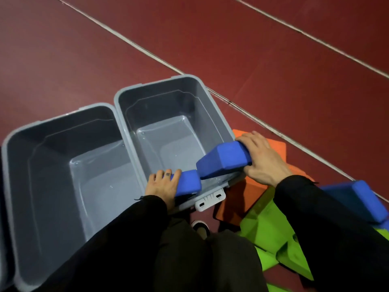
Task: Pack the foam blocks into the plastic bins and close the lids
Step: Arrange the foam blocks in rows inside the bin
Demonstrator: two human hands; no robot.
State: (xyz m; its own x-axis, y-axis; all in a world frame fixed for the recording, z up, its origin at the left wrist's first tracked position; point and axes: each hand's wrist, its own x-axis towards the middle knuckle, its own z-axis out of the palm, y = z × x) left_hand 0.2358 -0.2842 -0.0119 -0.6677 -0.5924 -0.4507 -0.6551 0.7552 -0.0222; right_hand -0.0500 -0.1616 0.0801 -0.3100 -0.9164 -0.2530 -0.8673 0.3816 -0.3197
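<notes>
The small blue block [188,183] is held by the left hand [163,185] at the near edge of the right bin [210,106]. The big blue block [223,160] is held by the right hand [263,160] over that bin's corner. The left bin [12,165] sits left of the left hand. Orange blocks [275,147] and green blocks [271,232] lie under the right hand and arm.

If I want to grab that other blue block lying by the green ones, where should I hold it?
Probably by its long sides, coming down from above. The loose blue block lies flat on top of the green blocks, so its top and sides are free, though a sleeve hides part of it. Thumb on one side, fingers on the other.
</notes>
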